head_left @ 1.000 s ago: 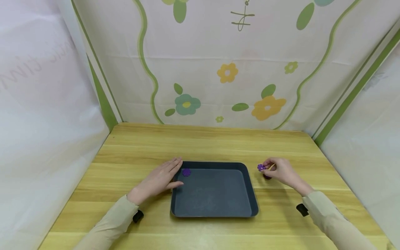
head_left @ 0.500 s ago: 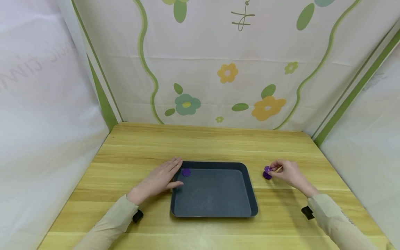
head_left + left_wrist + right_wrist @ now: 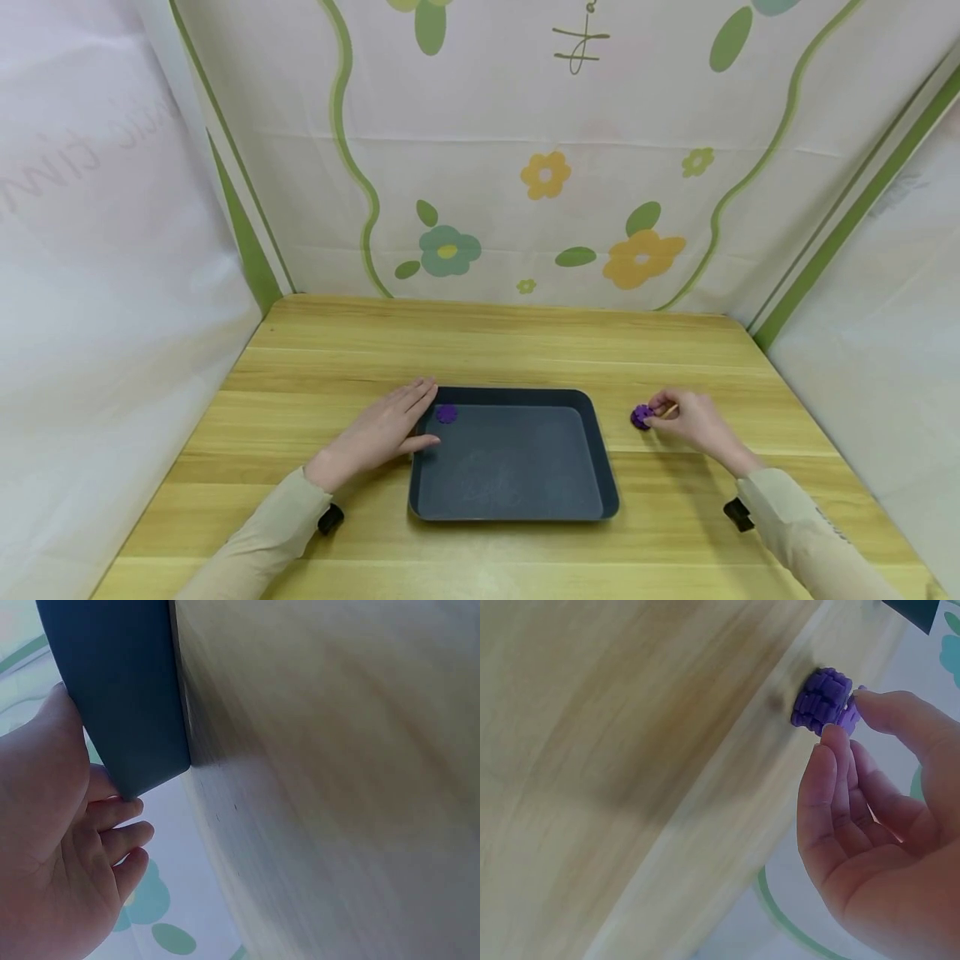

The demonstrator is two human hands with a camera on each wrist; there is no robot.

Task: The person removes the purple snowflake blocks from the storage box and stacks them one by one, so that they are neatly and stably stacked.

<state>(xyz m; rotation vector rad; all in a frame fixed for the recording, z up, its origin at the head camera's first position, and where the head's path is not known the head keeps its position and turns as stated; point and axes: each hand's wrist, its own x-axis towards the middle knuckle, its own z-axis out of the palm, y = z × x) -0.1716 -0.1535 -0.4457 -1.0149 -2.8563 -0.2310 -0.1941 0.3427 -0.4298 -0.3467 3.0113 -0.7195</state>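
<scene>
In the head view my left hand (image 3: 378, 429) rests along the left rim of a dark blue-grey rectangular tray (image 3: 517, 512), fingers straight toward its far left corner and thumb reaching over the rim. The left wrist view shows the left hand (image 3: 60, 832) against the outer wall of the tray (image 3: 124, 682). Right of the tray, my right hand (image 3: 693, 421) pinches a purple scalloped disc (image 3: 850, 718) between thumb and fingertips. That disc sits at the top of a small stack of purple scalloped discs (image 3: 821, 699) on the table. Another purple scalloped disc (image 3: 447, 414) lies inside the tray, near its far left corner.
The wooden table (image 3: 495, 342) carries the tray and the stack. White cloth printed with flowers (image 3: 480, 167) rises behind the table, and pale cloth walls stand on both sides. A dark band with a black piece (image 3: 738, 514) is at the right wrist.
My right hand has moved right and lowered its purple disc from beside the stack onto the top of it. My left hand and the tray have stayed still.
</scene>
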